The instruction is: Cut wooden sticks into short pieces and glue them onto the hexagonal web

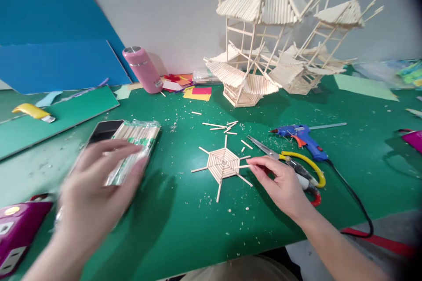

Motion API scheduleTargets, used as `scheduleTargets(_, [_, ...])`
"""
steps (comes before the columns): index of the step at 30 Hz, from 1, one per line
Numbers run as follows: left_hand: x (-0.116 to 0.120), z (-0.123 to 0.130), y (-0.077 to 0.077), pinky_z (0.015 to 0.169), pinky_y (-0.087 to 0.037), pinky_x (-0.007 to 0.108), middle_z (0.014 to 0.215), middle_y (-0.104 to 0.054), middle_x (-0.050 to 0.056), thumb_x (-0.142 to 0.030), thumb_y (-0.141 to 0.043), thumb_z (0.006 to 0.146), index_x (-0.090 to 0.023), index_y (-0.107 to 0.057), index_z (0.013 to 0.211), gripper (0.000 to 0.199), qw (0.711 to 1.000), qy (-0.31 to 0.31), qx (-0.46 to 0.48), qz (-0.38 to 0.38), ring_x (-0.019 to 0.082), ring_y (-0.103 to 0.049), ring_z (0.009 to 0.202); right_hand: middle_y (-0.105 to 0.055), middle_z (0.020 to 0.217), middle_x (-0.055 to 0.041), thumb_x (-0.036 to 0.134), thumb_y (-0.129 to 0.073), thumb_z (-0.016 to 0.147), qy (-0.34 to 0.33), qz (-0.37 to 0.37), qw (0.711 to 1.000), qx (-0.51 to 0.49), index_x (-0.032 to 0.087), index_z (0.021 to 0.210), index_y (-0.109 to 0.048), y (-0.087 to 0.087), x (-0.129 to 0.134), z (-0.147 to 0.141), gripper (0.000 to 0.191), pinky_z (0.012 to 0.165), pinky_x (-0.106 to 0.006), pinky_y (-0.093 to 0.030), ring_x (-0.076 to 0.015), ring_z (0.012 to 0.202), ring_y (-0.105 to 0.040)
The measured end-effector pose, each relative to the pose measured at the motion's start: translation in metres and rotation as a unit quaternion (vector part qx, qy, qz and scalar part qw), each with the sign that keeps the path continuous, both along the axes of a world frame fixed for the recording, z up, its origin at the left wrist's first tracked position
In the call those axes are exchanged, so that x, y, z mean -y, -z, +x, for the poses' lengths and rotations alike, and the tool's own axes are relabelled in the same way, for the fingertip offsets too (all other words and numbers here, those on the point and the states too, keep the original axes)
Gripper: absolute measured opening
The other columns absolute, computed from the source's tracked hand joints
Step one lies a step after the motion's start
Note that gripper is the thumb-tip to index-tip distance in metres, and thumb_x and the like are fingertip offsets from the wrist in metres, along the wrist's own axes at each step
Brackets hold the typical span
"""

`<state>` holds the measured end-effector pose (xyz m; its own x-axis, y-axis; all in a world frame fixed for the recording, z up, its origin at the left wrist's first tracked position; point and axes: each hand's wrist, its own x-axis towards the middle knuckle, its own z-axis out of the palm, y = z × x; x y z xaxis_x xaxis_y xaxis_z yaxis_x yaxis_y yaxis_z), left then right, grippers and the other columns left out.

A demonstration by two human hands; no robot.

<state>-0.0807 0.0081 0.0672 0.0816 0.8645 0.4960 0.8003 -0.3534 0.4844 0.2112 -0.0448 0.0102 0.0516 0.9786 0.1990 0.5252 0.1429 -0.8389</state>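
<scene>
My left hand [99, 184], blurred by motion, hovers over a plastic pack of wooden sticks [140, 134], its fingers spread and bent, with nothing visible between them. A dark phone [104, 131] lies partly beneath the pack. My right hand [278, 180] pinches a small wooden stick [244, 166] between thumb and forefinger. That stick's left end reaches the right edge of a flat web-shaped piece [223, 164], made of sticks with several spokes sticking out. Short loose sticks [214, 126] lie behind the web-shaped piece.
Scissors [267, 149], yellow-handled pliers [303, 169] and a blue glue gun [296, 134] lie right. Stick pagoda models [244, 83] stand behind. A pink bottle [145, 70], yellow cutter [33, 112], blue boards [59, 61] and a purple power strip [20, 232] are left.
</scene>
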Motion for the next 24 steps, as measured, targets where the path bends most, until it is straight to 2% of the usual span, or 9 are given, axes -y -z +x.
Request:
scheduleTargets(2, [0.004,0.036,0.011,0.076,-0.041,0.034,0.089,-0.056,0.002,-0.024,-0.056,0.077,-0.019,-0.062,0.085,0.011,0.990,0.131,-0.060,0.012,0.019,-0.053,0.088,-0.067,0.090,-0.0024,0.025,-0.052,0.082,-0.017,-0.019,1.000,-0.008,0.021,0.091,-0.064,-0.002,0.000,-0.003,0.015,0.069,-0.027,-0.050,-0.0159,0.082,-0.061])
scheduleTargets(3, [0.006,0.052,0.017,0.077,-0.041,0.036,0.088,-0.056,0.004,-0.025,-0.056,0.077,-0.019,-0.062,0.087,0.013,0.982,0.171,-0.083,0.005,0.020,-0.052,0.088,-0.067,0.090,-0.0020,0.026,-0.052,0.082,-0.027,-0.027,0.999,-0.016,0.021,0.091,-0.064,-0.003,0.000,-0.004,0.015,0.068,-0.027,-0.050,-0.0156,0.081,-0.061])
scheduleTargets(7, [0.011,0.094,0.031,0.079,-0.037,0.040,0.092,-0.058,0.007,-0.025,-0.046,0.084,-0.018,-0.058,0.097,0.019,0.956,0.254,-0.118,-0.083,0.021,-0.050,0.088,-0.066,0.089,-0.0009,0.026,-0.052,0.083,-0.066,-0.038,0.995,-0.064,0.021,0.091,-0.063,-0.006,-0.001,-0.014,0.014,0.069,-0.025,-0.049,-0.0143,0.080,-0.061])
scheduleTargets(9, [0.012,0.103,0.033,0.075,-0.036,0.038,0.083,-0.059,0.005,-0.023,-0.042,0.086,-0.018,-0.060,0.089,0.019,0.944,0.288,-0.114,-0.115,0.020,-0.049,0.082,-0.066,0.089,-0.0005,0.025,-0.052,0.083,-0.077,-0.037,0.993,-0.081,0.021,0.090,-0.062,-0.006,-0.002,-0.017,0.013,0.071,-0.024,-0.048,-0.0136,0.082,-0.060])
scheduleTargets(12, [0.010,0.107,0.033,0.071,-0.035,0.035,0.075,-0.059,0.003,-0.021,-0.041,0.087,-0.018,-0.060,0.079,0.022,0.935,0.310,-0.108,-0.136,0.018,-0.048,0.076,-0.064,0.088,-0.0004,0.025,-0.052,0.084,-0.074,-0.041,0.993,-0.086,0.021,0.095,-0.060,-0.004,-0.002,-0.018,0.014,0.070,-0.023,-0.048,-0.0128,0.080,-0.059])
scheduleTargets(15, [0.004,0.105,0.038,0.069,-0.037,0.034,0.074,-0.058,0.004,-0.020,-0.042,0.086,-0.015,-0.059,0.077,0.020,0.951,0.277,-0.068,-0.119,0.017,-0.049,0.073,-0.061,0.086,-0.0013,0.023,-0.051,0.084,-0.059,-0.019,0.997,-0.042,0.020,0.099,-0.057,-0.002,0.000,-0.016,0.016,0.066,-0.023,-0.047,-0.0119,0.074,-0.057])
scheduleTargets(17, [-0.001,0.104,0.046,0.070,-0.039,0.034,0.076,-0.059,0.005,-0.019,-0.043,0.086,-0.014,-0.059,0.078,0.018,0.957,0.269,-0.025,-0.106,0.017,-0.051,0.074,-0.059,0.084,-0.0022,0.019,-0.051,0.083,-0.075,0.010,0.997,0.029,0.019,0.094,-0.060,0.002,0.004,-0.015,0.014,0.068,-0.025,-0.046,-0.0127,0.075,-0.055])
scheduleTargets(19, [-0.007,0.103,0.057,0.073,-0.042,0.033,0.081,-0.060,0.006,-0.017,-0.043,0.086,-0.013,-0.059,0.081,0.016,0.948,0.300,0.012,-0.109,0.017,-0.053,0.079,-0.057,0.084,-0.0031,0.017,-0.049,0.083,-0.110,0.018,0.988,0.106,0.020,0.088,-0.063,0.006,0.009,-0.015,0.015,0.070,-0.028,-0.045,-0.0145,0.077,-0.053])
scheduleTargets(24, [-0.019,0.100,0.081,0.084,-0.044,0.035,0.094,-0.063,0.008,-0.016,-0.045,0.085,-0.013,-0.060,0.086,0.015,0.935,0.333,0.053,-0.111,0.018,-0.055,0.094,-0.054,0.085,-0.0059,0.018,-0.045,0.085,-0.124,0.007,0.968,0.218,0.018,0.100,-0.062,0.016,0.015,-0.017,0.023,0.070,-0.033,-0.044,-0.0177,0.079,-0.050])
